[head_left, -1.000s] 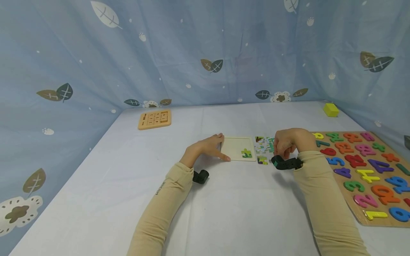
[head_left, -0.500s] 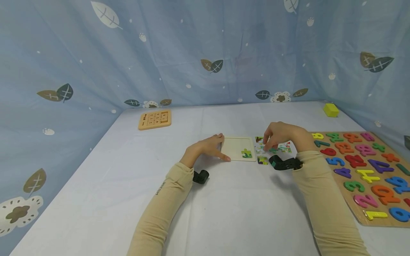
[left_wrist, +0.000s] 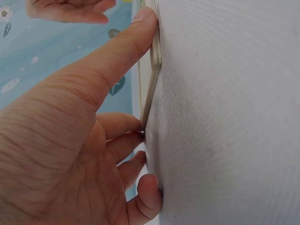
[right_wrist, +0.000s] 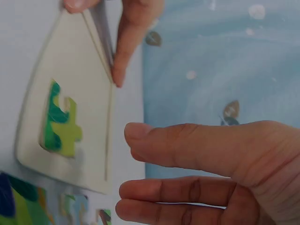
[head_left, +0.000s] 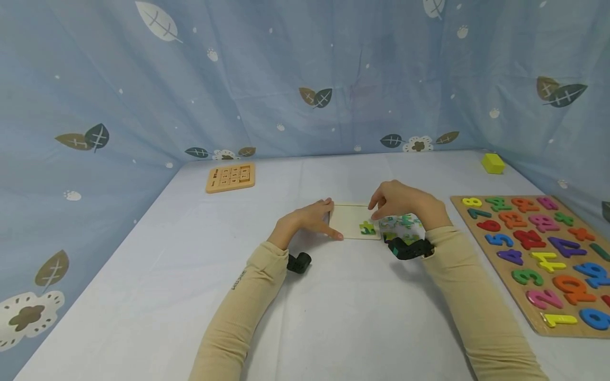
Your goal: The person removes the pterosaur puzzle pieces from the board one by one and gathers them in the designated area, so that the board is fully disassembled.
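Note:
A pale wooden puzzle tray (head_left: 345,222) lies flat on the white table. My left hand (head_left: 312,218) holds its left end, with the thumb on the near edge and the fingers at the far left corner, as the left wrist view shows too. One green jigsaw piece (head_left: 367,228) rests inside the tray near its right front corner. Above the tray's right side hovers my right hand (head_left: 400,200); in the right wrist view a gap separates its thumb from the fingers, and nothing shows between them. Several loose jigsaw pieces (head_left: 405,221) lie right of the tray, partly hidden by the right hand and wrist camera.
A wooden number board (head_left: 519,264) with colourful digits stands to the right, beside the right forearm. Far left is a small wooden number-slide puzzle (head_left: 231,178). A yellow-green block (head_left: 493,163) sits at the back right. Behind the table hangs a blue leaf-print cloth (head_left: 267,63).
My right hand has lifted off the loose pieces and moved left over the tray's right side, its fingers less curled. The left hand, tray and the piece inside stay put.

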A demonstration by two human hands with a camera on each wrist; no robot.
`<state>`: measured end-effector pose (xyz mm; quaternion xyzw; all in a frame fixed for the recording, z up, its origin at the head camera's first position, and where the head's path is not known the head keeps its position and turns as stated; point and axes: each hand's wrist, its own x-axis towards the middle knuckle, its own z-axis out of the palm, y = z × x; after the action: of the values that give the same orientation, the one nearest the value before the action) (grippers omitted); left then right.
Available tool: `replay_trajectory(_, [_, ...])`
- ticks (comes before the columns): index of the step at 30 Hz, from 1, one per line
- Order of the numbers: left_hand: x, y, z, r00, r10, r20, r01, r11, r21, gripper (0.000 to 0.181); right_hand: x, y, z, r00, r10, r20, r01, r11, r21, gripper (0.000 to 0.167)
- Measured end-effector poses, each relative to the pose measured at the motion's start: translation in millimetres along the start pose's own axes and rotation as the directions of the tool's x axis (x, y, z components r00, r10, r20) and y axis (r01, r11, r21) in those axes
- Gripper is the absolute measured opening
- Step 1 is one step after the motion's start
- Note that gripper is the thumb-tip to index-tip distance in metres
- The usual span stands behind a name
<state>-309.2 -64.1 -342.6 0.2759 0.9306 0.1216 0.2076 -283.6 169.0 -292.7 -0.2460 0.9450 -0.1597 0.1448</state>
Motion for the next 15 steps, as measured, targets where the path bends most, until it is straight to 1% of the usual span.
replay_trajectory(8, [-0.4,0.5,-0.5,1.000,-0.005,0.007,0.005,1.000,0.016,0.102,13.2,-9.7,12.5,0.999,0.020,0.048,-0.019,1.000,-0.017,0.035])
replay_trajectory(12, [0.2,-0.2,-0.2,1.000,-0.002,0.002,0.002,1.000,0.010,0.102,17.1,-13.1,17.0,0.996,0.040,0.075,-0.037,0.999,-0.039,0.039])
replay_trajectory(15, [0.6,-0.9,0.2,1.000,-0.002,-0.005,0.002,1.000,0.002,0.103,19.7,-14.3,19.3,0.995,0.037,0.092,-0.034,0.998,-0.043,0.039])
